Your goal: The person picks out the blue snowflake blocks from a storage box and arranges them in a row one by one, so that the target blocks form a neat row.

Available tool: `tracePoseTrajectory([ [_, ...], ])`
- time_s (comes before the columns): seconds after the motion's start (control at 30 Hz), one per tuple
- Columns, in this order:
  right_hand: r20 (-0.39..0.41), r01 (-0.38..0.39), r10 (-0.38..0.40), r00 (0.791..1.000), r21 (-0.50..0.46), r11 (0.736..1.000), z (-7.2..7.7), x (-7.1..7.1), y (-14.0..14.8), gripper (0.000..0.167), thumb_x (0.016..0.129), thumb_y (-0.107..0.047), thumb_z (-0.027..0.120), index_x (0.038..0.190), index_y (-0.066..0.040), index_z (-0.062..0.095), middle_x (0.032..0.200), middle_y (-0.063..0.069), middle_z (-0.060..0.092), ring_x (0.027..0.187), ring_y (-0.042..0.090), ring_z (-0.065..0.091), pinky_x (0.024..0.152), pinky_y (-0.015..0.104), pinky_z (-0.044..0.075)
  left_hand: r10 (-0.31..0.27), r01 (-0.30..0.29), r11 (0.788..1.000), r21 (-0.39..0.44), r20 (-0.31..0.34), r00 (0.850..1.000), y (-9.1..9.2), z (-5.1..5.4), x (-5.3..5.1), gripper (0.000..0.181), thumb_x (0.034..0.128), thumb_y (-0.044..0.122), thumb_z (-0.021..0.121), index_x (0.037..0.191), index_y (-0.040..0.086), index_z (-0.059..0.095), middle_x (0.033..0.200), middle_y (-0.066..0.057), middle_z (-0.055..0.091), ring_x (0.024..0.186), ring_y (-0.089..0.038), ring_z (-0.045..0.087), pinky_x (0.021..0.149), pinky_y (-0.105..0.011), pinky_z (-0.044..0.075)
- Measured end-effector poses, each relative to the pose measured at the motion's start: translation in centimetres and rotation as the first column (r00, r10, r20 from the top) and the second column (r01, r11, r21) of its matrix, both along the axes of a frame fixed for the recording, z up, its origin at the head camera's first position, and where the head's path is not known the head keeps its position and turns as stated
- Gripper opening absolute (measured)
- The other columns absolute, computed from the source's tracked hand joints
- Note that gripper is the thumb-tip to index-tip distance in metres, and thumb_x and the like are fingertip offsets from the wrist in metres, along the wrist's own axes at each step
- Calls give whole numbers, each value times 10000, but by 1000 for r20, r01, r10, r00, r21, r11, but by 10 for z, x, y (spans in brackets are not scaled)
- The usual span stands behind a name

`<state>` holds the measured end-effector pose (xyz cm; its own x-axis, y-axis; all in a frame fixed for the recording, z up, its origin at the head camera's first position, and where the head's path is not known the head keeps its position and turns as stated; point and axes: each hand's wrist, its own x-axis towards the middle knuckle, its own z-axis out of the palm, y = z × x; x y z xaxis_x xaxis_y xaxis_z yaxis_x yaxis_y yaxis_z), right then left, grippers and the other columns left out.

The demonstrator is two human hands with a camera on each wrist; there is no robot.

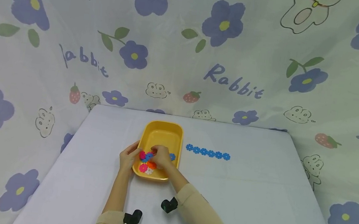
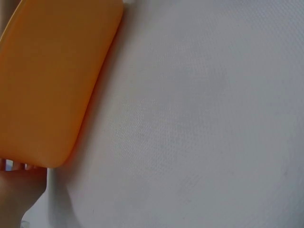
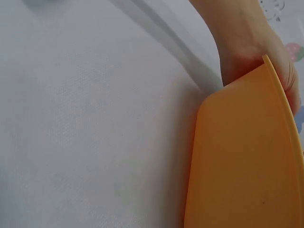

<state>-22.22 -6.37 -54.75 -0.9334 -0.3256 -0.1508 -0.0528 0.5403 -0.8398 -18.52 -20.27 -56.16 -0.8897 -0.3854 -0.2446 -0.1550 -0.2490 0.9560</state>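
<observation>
A yellow tray (image 1: 164, 125) holds several small flower-shaped plastic discs in its near half. My left hand (image 1: 128, 157) grips the tray's left rim. Inside the tray, the right hand (image 1: 161, 157) has bent fingers among the discs, close against a blue disc (image 1: 148, 156); whether they pinch it is hidden. Near that hand are a pink disc (image 1: 143, 167), a white disc (image 1: 149, 171) and an orange disc (image 1: 151, 164). Another blue disc (image 1: 172, 157) lies by the tray's right wall. Both wrist views mostly show the tray's outer wall (image 2: 52, 85).
Right of the tray, a row of several blue flower discs (image 1: 207, 152) lies on the white table (image 1: 250, 195). A curtain (image 1: 173, 51) printed with flowers and rabbits hangs behind and at both sides. Black devices (image 1: 133, 217) sit at the wrists.
</observation>
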Motion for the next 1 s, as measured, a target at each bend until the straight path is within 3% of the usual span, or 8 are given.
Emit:
tracePoseTrajectory([
  [0.27,-30,-71,73,997,79,994,1,-1,-1,324,744,-61,785,1050,-5,696,924,63,676,822,140,591,750,211,536,7,-7,1000,11,4,1000,0,-1,-1,431,850,62,670,1265,-8,577,1258,-116,605,1043,-103,567,817,-115,495],
  [0.37,-71,-41,48,996,98,994,0,-1,1,276,752,-69,779,1008,7,707,895,74,676,799,142,592,709,210,533,3,-3,1000,23,4,1000,0,-1,-1,431,854,54,662,1271,-10,570,1273,-132,592,1100,-153,557,839,-136,496],
  [0.47,-93,36,-28,995,80,996,-1,-2,3,247,778,-66,749,1005,20,705,890,96,669,790,158,585,690,227,533,6,-6,1000,25,7,1000,1,0,-2,432,854,50,660,1273,-4,571,1292,-143,575,1146,-182,543,862,-146,490],
  [0.57,-76,136,-135,988,11,991,-3,-5,5,251,796,-53,724,1035,16,695,906,107,663,794,169,588,685,243,541,-6,5,1000,10,16,1000,1,0,-2,440,859,63,659,1285,5,563,1303,-122,571,1142,-159,539,876,-142,480],
  [0.73,29,258,-257,966,-129,957,-3,-8,7,273,798,10,694,1071,5,682,887,115,644,718,171,627,626,237,562,-3,3,1000,13,26,1000,1,0,0,447,853,77,673,1282,11,568,1237,-44,626,1059,-89,565,867,-145,486],
  [0.83,101,284,-267,958,-238,929,-2,-9,8,316,813,49,660,1124,-5,665,855,117,618,687,196,647,623,239,570,-1,0,1000,16,25,1000,1,0,-1,440,854,77,669,1279,16,572,1224,-34,632,1039,-75,567,874,-153,485],
  [1.0,227,260,-173,958,-444,857,7,-4,9,367,875,62,590,1231,-23,611,877,138,557,813,357,679,739,387,569,-4,3,1000,16,19,1000,1,0,-1,423,870,66,646,1283,12,569,1303,-124,572,1028,-77,577,906,-191,479],
])
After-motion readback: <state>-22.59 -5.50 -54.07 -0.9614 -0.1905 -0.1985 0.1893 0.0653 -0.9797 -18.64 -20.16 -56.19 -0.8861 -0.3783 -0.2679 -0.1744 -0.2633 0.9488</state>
